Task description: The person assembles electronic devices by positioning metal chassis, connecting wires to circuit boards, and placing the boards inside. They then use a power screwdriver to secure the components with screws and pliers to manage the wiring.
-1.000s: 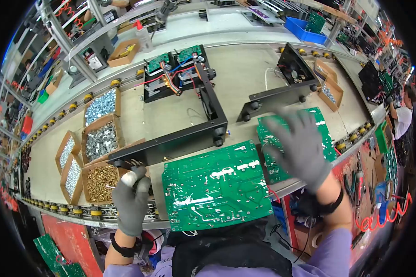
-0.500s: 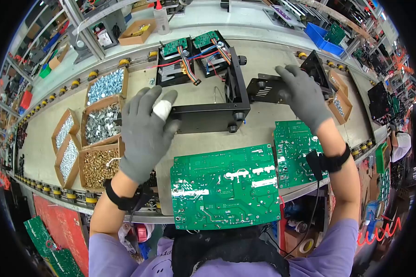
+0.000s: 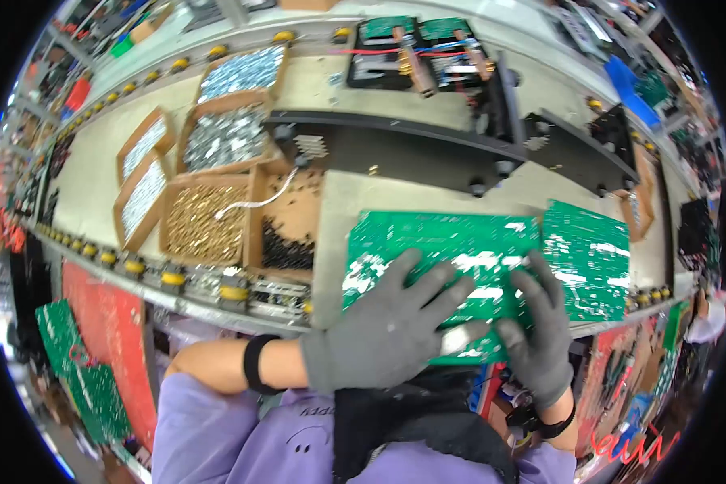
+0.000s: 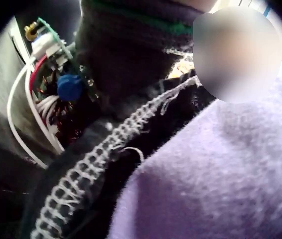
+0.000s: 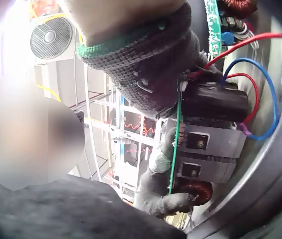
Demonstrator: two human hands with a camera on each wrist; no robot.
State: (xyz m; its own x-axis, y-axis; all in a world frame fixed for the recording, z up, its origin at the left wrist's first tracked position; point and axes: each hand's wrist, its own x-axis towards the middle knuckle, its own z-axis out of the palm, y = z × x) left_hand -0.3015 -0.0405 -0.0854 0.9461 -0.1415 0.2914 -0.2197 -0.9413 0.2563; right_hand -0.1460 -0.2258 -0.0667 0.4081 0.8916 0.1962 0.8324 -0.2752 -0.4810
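Note:
A large green circuit board (image 3: 452,230) lies solder side up in front of the person's body. Over its left and middle part spreads my gloved left hand (image 3: 399,319), its fingers fanned and its white-taped thumb near the front edge. My gloved right hand (image 3: 540,339) is at the board's right side, fingers reaching over the surface, thumb toward the left hand. In the right wrist view, left fingers (image 5: 171,203) are at the edge of the board, above a coil and black parts. The left wrist view shows mainly a glove cuff (image 4: 126,40) and clothing.
A second green board (image 3: 585,258) lies right. Beyond are a black metal panel (image 3: 395,149), another black panel (image 3: 573,153) and black housings with wires (image 3: 379,68). Boxes of brass fasteners (image 3: 206,222), black screws (image 3: 286,246), clips (image 3: 226,137) and blue-silver parts (image 3: 246,73) stand left.
Both hands have come back from the black panels to the large board, the left moving right and down, the right moving down. The head view has shifted left.

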